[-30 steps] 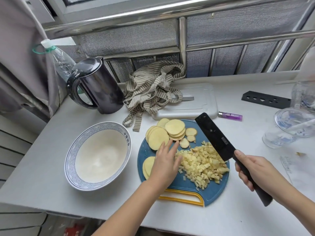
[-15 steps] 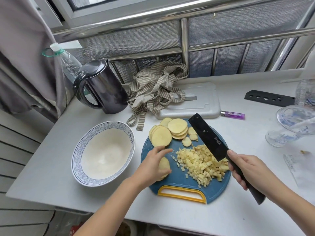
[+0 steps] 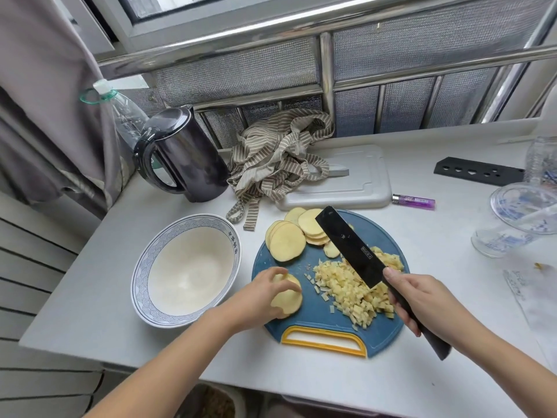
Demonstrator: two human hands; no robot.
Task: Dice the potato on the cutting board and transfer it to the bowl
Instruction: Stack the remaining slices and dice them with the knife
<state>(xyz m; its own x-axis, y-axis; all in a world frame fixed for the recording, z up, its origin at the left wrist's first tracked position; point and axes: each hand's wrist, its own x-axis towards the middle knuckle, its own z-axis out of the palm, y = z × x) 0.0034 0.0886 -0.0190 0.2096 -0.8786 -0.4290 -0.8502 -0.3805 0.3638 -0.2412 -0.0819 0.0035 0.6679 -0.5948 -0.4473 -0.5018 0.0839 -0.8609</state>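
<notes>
A round blue cutting board [image 3: 313, 315] with a yellow handle lies in the middle of the counter. Round potato slices [image 3: 286, 241] are stacked at its far side, and a heap of diced potato [image 3: 351, 288] covers its right half. My left hand [image 3: 262, 297] grips a small stack of potato slices [image 3: 289, 300] at the board's left edge. My right hand [image 3: 422, 300] holds a black cleaver [image 3: 349, 242] by its handle, the blade raised over the dice and pointing away from me. A white bowl with a blue patterned rim [image 3: 141, 267] stands empty to the left of the board.
A black kettle [image 3: 184, 158] and a plastic bottle [image 3: 123, 116] stand at the back left. A striped cloth [image 3: 277, 155] lies on a white board [image 3: 361, 182] behind. A purple lighter [image 3: 414, 202], a black strip [image 3: 479, 171] and glassware [image 3: 518, 218] sit to the right.
My left hand has left the diced heap, moved to the board's left edge and taken hold of a small stack of slices. The cleaver has swung left over the dice.
</notes>
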